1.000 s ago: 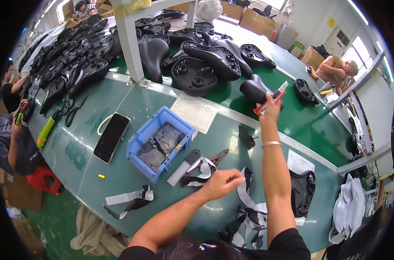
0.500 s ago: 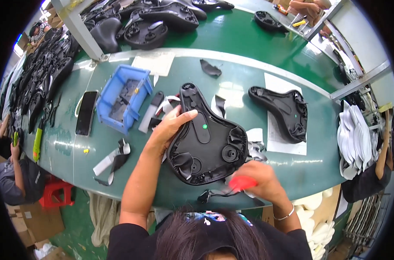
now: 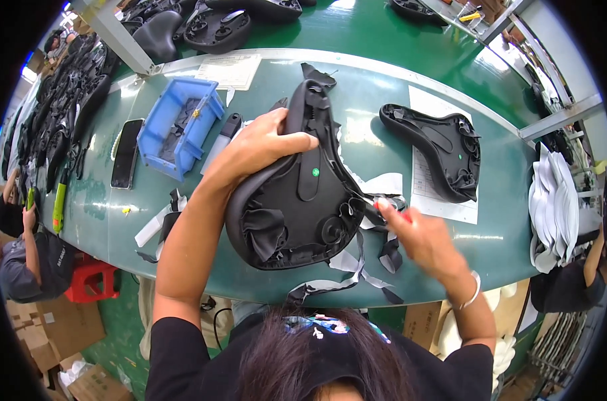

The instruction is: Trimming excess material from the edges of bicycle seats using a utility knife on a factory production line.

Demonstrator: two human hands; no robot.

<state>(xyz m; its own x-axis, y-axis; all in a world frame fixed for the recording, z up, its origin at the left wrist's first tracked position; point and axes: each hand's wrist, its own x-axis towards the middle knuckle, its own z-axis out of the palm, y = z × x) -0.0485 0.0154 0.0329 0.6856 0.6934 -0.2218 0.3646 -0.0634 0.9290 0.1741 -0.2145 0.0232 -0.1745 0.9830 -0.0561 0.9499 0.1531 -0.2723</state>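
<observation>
the left hand [image 3: 260, 144] grips the narrow nose of an upturned black saddle [image 3: 296, 207], which lies underside-up on the green bench [image 3: 357, 80] right in front of the person. the right hand [image 3: 423, 237] is closed around a red-handled tool [image 3: 391, 212] whose tip meets the saddle's right edge. loose black and white trimmings [image 3: 357, 267] crowd around and beneath the saddle. further right a second saddle [image 3: 443, 150] rests on white paper [image 3: 443, 200]. to the left sit a blue tray [image 3: 176, 127] and a dark phone [image 3: 126, 154].
</observation>
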